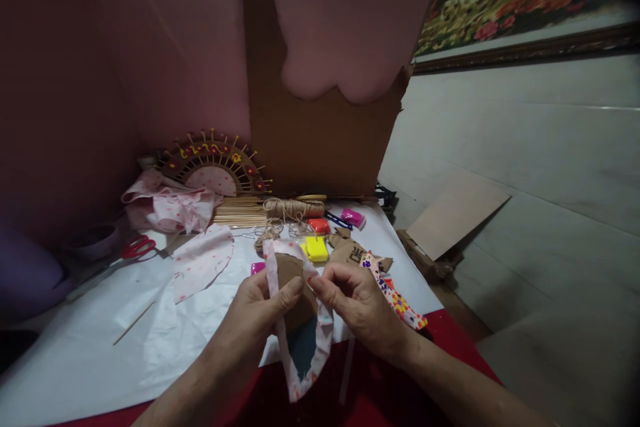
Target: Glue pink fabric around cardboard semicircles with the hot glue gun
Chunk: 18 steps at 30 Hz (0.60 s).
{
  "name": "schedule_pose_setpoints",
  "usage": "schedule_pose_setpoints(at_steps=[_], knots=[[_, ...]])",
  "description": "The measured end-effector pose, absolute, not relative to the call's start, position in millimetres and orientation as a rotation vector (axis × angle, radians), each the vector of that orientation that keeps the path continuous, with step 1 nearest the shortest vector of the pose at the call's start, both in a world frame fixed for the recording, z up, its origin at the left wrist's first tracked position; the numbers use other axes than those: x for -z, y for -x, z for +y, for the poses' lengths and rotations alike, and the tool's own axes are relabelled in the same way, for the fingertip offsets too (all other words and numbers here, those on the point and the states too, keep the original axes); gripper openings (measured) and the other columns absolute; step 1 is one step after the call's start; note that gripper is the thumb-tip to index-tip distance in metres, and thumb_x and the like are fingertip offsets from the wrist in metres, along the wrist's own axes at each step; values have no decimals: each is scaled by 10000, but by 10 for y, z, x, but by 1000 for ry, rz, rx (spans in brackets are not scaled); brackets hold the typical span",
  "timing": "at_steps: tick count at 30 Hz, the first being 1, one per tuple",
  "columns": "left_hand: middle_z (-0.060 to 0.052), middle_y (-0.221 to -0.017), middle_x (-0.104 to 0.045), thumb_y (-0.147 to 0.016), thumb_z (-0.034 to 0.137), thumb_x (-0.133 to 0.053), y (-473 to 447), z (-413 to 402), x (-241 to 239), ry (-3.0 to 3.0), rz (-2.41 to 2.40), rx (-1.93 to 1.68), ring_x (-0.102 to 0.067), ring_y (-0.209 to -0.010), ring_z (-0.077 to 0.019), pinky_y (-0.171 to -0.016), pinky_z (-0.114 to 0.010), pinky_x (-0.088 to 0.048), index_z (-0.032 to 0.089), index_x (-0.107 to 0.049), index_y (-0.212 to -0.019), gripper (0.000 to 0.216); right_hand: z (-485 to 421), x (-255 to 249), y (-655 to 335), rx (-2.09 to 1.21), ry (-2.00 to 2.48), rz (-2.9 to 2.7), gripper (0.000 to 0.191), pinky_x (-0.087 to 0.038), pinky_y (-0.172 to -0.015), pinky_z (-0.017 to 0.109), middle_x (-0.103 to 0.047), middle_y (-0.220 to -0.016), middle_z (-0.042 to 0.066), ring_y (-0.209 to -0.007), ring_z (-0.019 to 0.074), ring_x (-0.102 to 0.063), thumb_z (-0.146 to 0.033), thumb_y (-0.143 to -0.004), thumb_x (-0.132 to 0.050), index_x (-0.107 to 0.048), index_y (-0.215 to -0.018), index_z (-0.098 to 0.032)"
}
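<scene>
A curved piece of cardboard (290, 280), tapering to a point at the bottom, is held up over the table's front edge. Pink dotted fabric (325, 333) is folded over its rim all round, and a dark blue-green patch shows on its lower part. My left hand (270, 303) grips its left side, thumb across the front. At the upper right edge, the thumb and fingers of my right hand (355, 300) pinch the fabric border. Behind my right hand lies a decorated strip (400, 303) with flowers and dots.
Red-handled scissors (139, 248), a fabric scrap (205, 260) and a thin stick (134, 323) lie on the left. Farther back are a decorated fan (215, 163), wooden sticks (239, 211), a twine roll (293, 207), a yellow packet (316, 249) and torn cardboard (345, 250). A large cardboard panel (320, 147) stands behind.
</scene>
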State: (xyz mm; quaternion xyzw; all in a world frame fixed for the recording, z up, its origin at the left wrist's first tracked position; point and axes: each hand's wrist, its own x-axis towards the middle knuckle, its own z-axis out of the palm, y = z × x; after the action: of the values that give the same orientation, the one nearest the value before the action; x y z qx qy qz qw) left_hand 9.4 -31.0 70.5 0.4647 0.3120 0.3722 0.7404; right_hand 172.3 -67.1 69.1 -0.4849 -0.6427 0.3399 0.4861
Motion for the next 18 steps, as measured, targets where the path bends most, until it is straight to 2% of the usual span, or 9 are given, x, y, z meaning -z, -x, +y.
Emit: schedule_pose_setpoints(at_steps=[8,13,18], knots=[[-29,-686,-672,-698,385,-743,-124,-314,-689,-988,660,-809,-586,-604,-118,-585,-207,-442,136,-699,-766,262,-654,-633,-1708,-910,1207,-1490,334,-310,-491,235,-456,-555,-40,-518,94,-385,-405,-831,-603,-494,-610,-179],[-47,-674,-690,-655,487,-740,-92,-267,-722,-1032,748,-854,-595,-528,-137,-464,-209,-421,144,-683,-864,406,-662,-684,-1748,-883,1208,-1494,329,-304,-488,237,-454,-567,-35,-528,99,-387,-400,-836,-586,-496,-610,-178],[-74,-715,-724,-648,388,-774,-9,-196,-721,-1081,784,-894,-636,-575,-172,-493,-246,-481,136,-680,-842,332,-659,-670,-1806,-800,1198,-1535,344,-311,-508,240,-452,-590,-29,-555,106,-393,-421,-852,-576,-509,-618,-178]])
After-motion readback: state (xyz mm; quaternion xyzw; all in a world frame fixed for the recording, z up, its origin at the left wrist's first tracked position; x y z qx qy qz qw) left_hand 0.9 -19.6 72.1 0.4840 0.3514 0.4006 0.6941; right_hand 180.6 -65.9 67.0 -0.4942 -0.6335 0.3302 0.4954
